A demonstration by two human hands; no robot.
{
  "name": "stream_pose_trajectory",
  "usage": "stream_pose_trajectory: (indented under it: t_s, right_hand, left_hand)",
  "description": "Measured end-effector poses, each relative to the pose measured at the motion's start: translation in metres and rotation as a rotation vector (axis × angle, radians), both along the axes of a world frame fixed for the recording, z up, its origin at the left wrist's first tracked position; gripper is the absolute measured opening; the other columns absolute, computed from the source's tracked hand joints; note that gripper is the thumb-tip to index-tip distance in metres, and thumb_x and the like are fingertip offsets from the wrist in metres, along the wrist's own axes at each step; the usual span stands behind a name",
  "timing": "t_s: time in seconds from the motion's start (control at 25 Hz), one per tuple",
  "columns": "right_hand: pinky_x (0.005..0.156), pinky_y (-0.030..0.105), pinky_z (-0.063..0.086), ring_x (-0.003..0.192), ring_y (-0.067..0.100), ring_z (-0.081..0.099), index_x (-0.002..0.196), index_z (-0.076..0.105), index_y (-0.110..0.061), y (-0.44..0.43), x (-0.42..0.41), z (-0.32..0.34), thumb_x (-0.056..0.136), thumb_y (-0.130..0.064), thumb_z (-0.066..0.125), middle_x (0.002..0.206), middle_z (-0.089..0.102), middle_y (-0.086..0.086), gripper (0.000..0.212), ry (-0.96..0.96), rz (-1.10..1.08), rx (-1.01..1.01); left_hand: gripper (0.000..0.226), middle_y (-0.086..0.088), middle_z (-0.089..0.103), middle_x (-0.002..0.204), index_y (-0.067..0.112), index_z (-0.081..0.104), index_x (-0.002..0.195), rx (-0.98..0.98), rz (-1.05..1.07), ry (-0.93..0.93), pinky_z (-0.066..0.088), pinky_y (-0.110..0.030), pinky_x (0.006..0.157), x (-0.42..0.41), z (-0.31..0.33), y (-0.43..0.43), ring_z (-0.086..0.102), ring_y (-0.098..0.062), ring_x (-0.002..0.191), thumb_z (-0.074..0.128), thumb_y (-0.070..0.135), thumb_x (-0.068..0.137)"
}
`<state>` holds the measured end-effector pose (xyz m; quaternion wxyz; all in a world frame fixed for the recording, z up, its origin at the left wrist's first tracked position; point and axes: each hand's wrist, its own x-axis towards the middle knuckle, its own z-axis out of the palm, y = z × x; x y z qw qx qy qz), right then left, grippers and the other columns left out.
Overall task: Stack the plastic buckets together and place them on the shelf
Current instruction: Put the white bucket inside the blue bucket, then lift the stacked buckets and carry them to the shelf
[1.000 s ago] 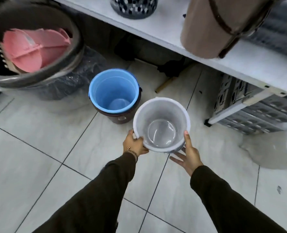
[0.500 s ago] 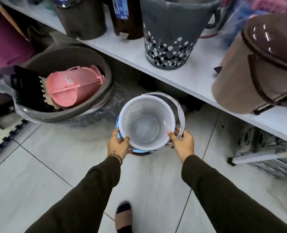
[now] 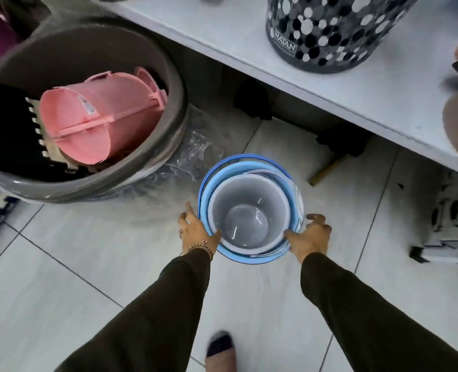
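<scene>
Between your hands, the white bucket [image 3: 249, 214] sits nested inside the blue bucket [image 3: 224, 173] on the tiled floor [image 3: 61, 264]. Your left hand [image 3: 197, 233] and right hand [image 3: 309, 236] flank the blue rim, fingers spread, thumbs touching it, gripping nothing. The shelf [image 3: 343, 84] lies beyond your right hand.

A pink plastic bucket [image 3: 99, 122] is seen lying tilted inside a large grey plastic tub [image 3: 131, 167], with crinkled clear plastic wrap [image 3: 195, 154] beside it on the tiled floor [image 3: 61, 277].
</scene>
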<state>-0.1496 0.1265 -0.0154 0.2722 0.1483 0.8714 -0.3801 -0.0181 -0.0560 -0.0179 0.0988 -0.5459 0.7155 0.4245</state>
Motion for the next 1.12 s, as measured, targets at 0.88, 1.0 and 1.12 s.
stream_pose_trajectory:
  t_s: [0.88, 1.0, 1.12]
  right_hand:
    - [0.066, 0.041, 0.061, 0.099, 0.033, 0.069, 0.122, 0.056, -0.01, 0.032, 0.045, 0.08, 0.08, -0.011, 0.078, 0.114, 0.067, 0.013, 0.047, -0.212, -0.032, -0.311]
    - [0.069, 0.044, 0.062, 0.095, 0.032, 0.07, 0.12, 0.056, -0.01, 0.046, 0.073, 0.158, 0.082, -0.009, 0.075, 0.112, 0.067, 0.014, 0.042, -0.158, -0.032, -0.31]
    - [0.075, 0.051, 0.062, 0.09, 0.03, 0.071, 0.12, 0.056, -0.01, 0.061, 0.103, 0.255, 0.082, -0.009, 0.075, 0.109, 0.068, 0.013, 0.042, -0.103, -0.042, -0.324]
  left_hand:
    - [0.072, -0.016, 0.057, 0.136, 0.004, 0.041, 0.142, 0.444, 0.374, 0.286, 0.055, -0.049, 0.084, 0.033, 0.079, -0.028, 0.06, -0.031, 0.098, 0.072, -0.006, 0.078]
    - [0.069, -0.018, 0.056, 0.136, 0.001, 0.039, 0.143, 0.448, 0.351, 0.347, 0.054, -0.047, 0.081, 0.057, 0.155, -0.014, 0.059, -0.03, 0.097, 0.069, -0.007, 0.081]
    - [0.06, -0.018, 0.061, 0.123, -0.003, 0.045, 0.137, 0.431, 0.301, 0.414, 0.054, -0.047, 0.079, 0.084, 0.247, -0.003, 0.061, -0.031, 0.093, 0.07, -0.005, 0.082]
